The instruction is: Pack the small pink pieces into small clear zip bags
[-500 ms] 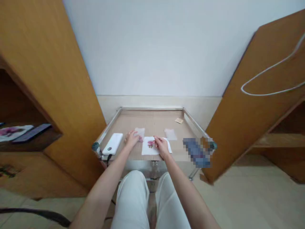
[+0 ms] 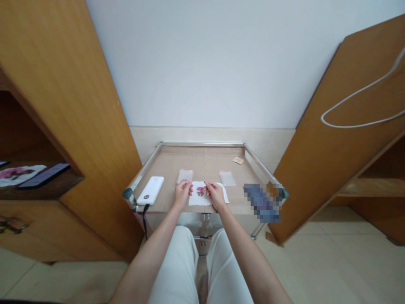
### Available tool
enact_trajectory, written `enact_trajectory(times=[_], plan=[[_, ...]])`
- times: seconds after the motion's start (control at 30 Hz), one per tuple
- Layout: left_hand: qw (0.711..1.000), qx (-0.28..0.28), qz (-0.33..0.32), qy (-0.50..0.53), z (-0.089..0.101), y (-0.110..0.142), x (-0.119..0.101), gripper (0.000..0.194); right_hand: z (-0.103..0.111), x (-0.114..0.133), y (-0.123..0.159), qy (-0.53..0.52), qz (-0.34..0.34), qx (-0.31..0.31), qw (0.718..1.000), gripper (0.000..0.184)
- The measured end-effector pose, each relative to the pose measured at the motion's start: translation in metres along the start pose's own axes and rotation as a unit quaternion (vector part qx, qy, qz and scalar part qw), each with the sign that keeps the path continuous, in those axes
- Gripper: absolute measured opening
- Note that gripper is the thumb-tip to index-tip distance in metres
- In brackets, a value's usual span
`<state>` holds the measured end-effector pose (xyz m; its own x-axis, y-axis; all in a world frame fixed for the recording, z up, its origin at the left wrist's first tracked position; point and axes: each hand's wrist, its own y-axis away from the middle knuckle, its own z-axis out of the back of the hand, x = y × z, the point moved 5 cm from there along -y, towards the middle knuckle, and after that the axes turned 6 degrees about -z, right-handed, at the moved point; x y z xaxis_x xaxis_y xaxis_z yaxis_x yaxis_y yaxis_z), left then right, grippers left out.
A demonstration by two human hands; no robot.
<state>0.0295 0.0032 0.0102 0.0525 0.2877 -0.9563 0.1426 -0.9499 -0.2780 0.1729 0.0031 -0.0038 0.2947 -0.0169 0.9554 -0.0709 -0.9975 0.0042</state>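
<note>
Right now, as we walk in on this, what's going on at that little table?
A seated person has both bare hands over a white cloth with a pink flower design on the table. The left hand is at its left side, the right hand over its right part, fingertips pinched; whether either grips anything is too small to tell. Clear packets lie behind, one by the left hand, one further right. A white device lies at the left.

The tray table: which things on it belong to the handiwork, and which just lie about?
At work: left hand, right hand, flowered white sheet; probably left pale packet, right pale packet.
Lying about, seemingly: white device, small tan card, blurred blue item.
</note>
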Motion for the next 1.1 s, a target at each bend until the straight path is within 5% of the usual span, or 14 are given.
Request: enact_trajectory(times=[0.2,0.43,0.57,0.67,0.77,0.9,0.97,1.1], plan=[[0.997,-0.046,0.047,0.044,0.006,0.006,0.018,0.019,0.000,-0.002,-0.001,0.006,-0.002,0.009,1.000,0.027],[0.999,-0.017,0.045,0.009,0.004,0.003,0.019,0.018,0.002,-0.005,-0.010,-0.026,-0.032,0.004,0.999,0.021],[0.998,-0.017,0.053,0.000,0.005,0.002,0.021,0.018,0.018,-0.001,-0.022,-0.039,-0.037,-0.072,0.996,0.020],[0.999,-0.016,0.049,-0.005,0.006,0.003,0.020,0.018,0.039,0.014,-0.027,0.091,0.029,-0.166,0.981,0.027],[0.999,-0.018,0.042,-0.008,0.007,0.004,0.018,0.017,0.055,0.037,-0.021,0.351,0.128,-0.253,0.892,0.035],[0.999,-0.019,0.045,-0.008,0.007,0.004,0.018,0.016,0.063,0.042,-0.014,0.594,0.110,-0.264,0.752,0.050],[0.999,-0.017,0.044,-0.008,0.007,0.004,0.019,0.016,0.065,0.038,-0.012,0.641,0.078,-0.260,0.717,0.056],[0.999,-0.015,0.038,-0.008,0.006,0.004,0.018,0.017,0.066,0.032,-0.013,0.677,0.049,-0.241,0.694,0.058]])
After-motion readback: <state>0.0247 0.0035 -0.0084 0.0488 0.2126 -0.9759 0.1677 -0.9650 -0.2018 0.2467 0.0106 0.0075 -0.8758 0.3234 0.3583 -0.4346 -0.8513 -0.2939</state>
